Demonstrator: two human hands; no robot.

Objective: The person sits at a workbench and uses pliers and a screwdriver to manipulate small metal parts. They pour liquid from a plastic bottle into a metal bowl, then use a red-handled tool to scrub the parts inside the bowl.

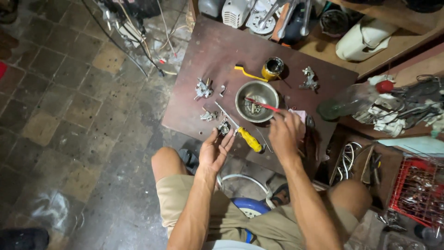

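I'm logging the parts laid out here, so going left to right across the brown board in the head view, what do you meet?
Metal carburetor part → small metal hook → left hand → yellow-handled screwdriver → steel bowl → yellow tin → right hand → small metal assembly.

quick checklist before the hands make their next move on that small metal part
1. Left hand touching the small metal part at the board edge: ok.
2. Firm hold on that part: cannot tell, fingers look open.
3. Right hand empty: cannot tell, fingertips sit by the pink cloth.
4. Yellow-handled screwdriver within reach between both hands: ok.
5. Steel bowl upright, red-handled tool lying across it: ok.
6. Wooden board free of loose bits: not ok, metal pieces scattered.
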